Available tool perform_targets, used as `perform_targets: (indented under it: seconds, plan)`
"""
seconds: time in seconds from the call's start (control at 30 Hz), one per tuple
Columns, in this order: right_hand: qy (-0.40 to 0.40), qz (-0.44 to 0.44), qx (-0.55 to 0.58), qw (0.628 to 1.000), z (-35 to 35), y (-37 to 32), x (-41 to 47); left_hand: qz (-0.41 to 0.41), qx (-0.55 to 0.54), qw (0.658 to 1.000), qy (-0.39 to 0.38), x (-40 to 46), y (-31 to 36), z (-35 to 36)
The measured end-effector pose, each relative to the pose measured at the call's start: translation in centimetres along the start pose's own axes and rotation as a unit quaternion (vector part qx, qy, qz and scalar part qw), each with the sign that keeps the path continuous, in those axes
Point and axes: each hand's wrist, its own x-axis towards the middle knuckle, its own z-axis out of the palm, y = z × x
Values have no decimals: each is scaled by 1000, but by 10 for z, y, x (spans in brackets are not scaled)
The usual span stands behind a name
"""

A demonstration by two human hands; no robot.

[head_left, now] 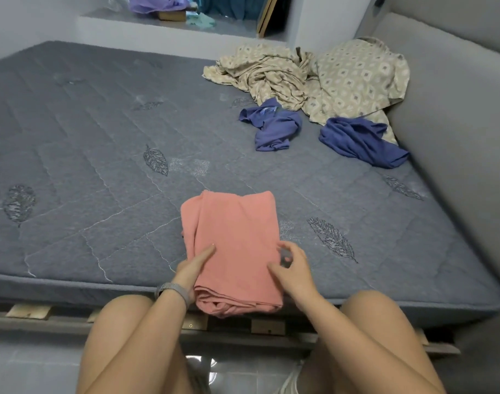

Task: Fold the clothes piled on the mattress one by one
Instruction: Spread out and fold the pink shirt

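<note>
A folded pink garment (234, 240) lies at the near edge of the grey quilted mattress (101, 166). My left hand (193, 265) lies flat with straight fingers on the garment's left side. My right hand (292, 267) hovers at its right edge with fingers loosely curled, and it appears to hold nothing. Farther back on the right are a crumpled purple-blue garment (273, 126), a darker blue garment (359, 140) and rumpled beige patterned clothes (322, 78).
A grey padded headboard (453, 109) runs along the mattress's right side. A ledge (169, 24) behind the mattress carries purple cloth and small items. My knees are close against the bed's wooden slat frame (265, 327).
</note>
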Motion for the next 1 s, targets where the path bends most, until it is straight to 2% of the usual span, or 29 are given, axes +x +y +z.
perform_targets:
  seconds: [0.07,0.1,0.13,0.2,0.33,0.43,0.5,0.6,0.67,0.77,0.87,1.0]
  plan:
    - [38,142,31,989,-13,6,9,-1,0,999,33,3,-4,0]
    - [18,202,57,978,-16,6,14,-14,-2,999,35,6,-6,-1]
    - [-7,223,90,971,-16,2,21,-31,-8,999,31,15,-9,-4]
    - [-28,206,108,972,-6,-6,31,-51,-16,998,12,28,-9,-11]
    - [-9,144,3,990,25,2,50,-37,4,999,-3,-2,8,2]
    - [-43,124,24,991,28,11,69,-1,73,995,63,8,7,6]
    - [-121,115,67,984,26,15,83,-4,111,989,96,18,4,6]
    - [-233,140,122,955,19,13,104,-44,113,987,104,28,4,8]
    - [-271,166,144,937,16,10,111,-70,103,987,102,32,6,4]
    - [-291,218,147,920,15,9,111,-119,95,984,92,37,11,4]
    - [-319,251,146,902,12,1,116,-137,80,980,121,40,16,7]
    - [-293,301,127,899,9,-27,110,-156,81,974,143,19,41,23]
